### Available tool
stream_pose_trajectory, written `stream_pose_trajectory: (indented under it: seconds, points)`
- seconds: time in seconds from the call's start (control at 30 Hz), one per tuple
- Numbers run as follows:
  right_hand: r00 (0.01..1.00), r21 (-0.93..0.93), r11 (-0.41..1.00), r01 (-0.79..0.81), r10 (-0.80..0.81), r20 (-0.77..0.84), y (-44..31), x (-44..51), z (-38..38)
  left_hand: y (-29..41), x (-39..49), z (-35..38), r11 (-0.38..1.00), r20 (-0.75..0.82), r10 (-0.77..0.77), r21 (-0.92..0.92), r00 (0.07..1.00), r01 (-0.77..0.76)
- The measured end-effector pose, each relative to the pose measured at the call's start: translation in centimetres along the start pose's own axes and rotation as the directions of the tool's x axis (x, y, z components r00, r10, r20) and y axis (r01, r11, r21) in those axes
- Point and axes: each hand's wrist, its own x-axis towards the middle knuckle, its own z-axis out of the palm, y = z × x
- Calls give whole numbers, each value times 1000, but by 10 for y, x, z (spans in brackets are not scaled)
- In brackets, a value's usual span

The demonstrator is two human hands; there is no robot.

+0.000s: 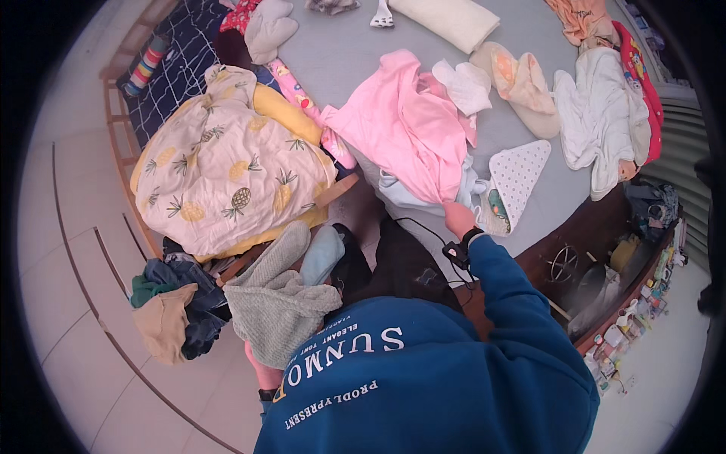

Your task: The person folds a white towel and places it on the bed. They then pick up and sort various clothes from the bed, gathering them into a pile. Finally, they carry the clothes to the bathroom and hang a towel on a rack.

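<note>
My right hand [459, 219] grips the lower edge of a pink fabric piece [405, 122], which spreads over the grey bed sheet [527, 213]. Pale blue fabric [408, 192] shows beneath the pink one. Just right of that hand lies a dotted white triangular cloth [520, 173]. My left hand [262, 368] is mostly covered by a grey textured cloth [286, 301] draped over it, so its fingers are hidden. Against the grey cloth rests a light blue cloth [322, 255].
A pineapple-print cover [232, 170] lies over a wooden-framed cot [122, 133] at left. Jeans and other clothes [184, 318] hang at its near end. White garments [604, 113] and a cream folded cloth [448, 21] lie on the bed. A black cable [428, 230] runs by my right wrist.
</note>
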Motion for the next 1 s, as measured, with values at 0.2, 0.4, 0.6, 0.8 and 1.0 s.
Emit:
stream_pose_trajectory:
  seconds: [0.2, 0.4, 0.6, 0.8, 1.0]
  points:
    - [978, 103, 976, -194, 185, 92, 2, -5, -6, -6, 6, -2, 999, -167, -41, -29, 985, 37]
    - [989, 84, 987, -138, 132, 71, 0, 20, -19, -17, 24, -36, 994, 276, 55, -110, 960, -25]
    - [954, 17, 957, -289, 287, 90, 9, 49, -1, 10, 0, -30, 979, 193, 201, -8, 960, -203]
    - [962, 202, 941, -272, 273, 24, 23, 50, -5, 72, -13, 42, 867, 208, 468, 81, 859, -492]
    - [876, 640, 709, -296, 469, -114, 48, 13, 2, 143, -9, 151, 636, 287, 719, 93, 633, -766]
